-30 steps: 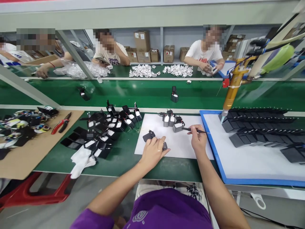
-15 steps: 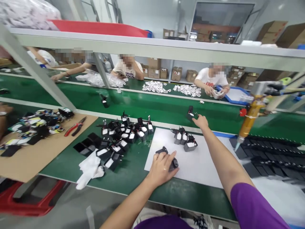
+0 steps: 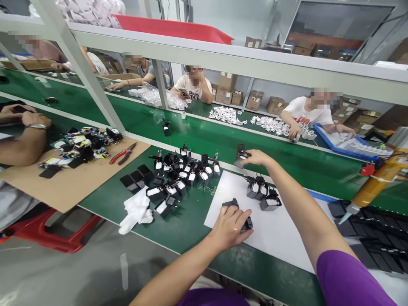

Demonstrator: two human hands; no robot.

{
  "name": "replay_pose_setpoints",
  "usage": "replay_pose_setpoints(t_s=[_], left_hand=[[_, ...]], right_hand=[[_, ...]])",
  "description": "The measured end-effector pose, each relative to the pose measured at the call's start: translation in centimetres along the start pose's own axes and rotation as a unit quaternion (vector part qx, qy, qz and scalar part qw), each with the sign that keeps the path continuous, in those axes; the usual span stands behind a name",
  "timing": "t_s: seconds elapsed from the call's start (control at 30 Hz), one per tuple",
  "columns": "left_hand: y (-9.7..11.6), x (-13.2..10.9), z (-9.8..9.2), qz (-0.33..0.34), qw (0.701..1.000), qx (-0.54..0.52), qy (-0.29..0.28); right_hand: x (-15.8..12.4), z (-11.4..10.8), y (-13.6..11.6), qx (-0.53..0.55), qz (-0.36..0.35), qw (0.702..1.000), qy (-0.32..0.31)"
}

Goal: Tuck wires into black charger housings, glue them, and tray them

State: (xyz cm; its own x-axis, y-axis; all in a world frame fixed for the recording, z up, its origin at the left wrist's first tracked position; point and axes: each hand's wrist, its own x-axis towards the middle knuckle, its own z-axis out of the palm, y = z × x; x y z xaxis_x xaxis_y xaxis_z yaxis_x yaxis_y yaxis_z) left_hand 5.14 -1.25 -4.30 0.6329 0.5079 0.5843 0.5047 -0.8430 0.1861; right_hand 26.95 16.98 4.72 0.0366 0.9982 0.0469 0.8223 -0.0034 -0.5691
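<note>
My left hand (image 3: pixel 232 225) lies closed over dark plastic adapter housings on the white sheet (image 3: pixel 287 229); their ends stick out past the fingers, and how many there are is partly hidden. Farther out, my right hand (image 3: pixel 257 157) pinches a black power adapter (image 3: pixel 239 156) at the near edge of the green belt (image 3: pixel 197 136). Its lid part stands up and its prong side faces my fingers. Between both hands, several black adapters (image 3: pixel 256 190) with white inner parts stand on the sheet, and one adapter (image 3: pixel 270 202) is slightly apart from them.
Left of the sheet is a cluster of black adapters (image 3: pixel 188 170), with a white glove (image 3: pixel 137 210) nearer me. Red-handled pliers (image 3: pixel 123 154) lie on brown cardboard (image 3: pixel 76 182). A yellow dispenser (image 3: pixel 378 176) hangs at right above rows of black cases (image 3: pixel 379 246). Co-workers sit across the belt.
My right hand has closed on the adapter on the belt, which it was only reaching for or touching before. The view has turned left. My left hand still covers the housings.
</note>
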Motion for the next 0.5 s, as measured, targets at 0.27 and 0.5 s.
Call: replay_pose_setpoints(t_s=[0.27, 0.5], left_hand=[[0.0, 0.2, -0.1, -0.001, 1.0, 0.001, -0.013], [-0.1, 0.2, -0.1, -0.002, 1.0, -0.002, -0.019]], right_hand=[[0.0, 4.1, -7.9, -0.041, -0.009, 0.996, -0.085], [-3.5, 5.8, -9.5, -0.031, -0.077, 0.996, -0.044]])
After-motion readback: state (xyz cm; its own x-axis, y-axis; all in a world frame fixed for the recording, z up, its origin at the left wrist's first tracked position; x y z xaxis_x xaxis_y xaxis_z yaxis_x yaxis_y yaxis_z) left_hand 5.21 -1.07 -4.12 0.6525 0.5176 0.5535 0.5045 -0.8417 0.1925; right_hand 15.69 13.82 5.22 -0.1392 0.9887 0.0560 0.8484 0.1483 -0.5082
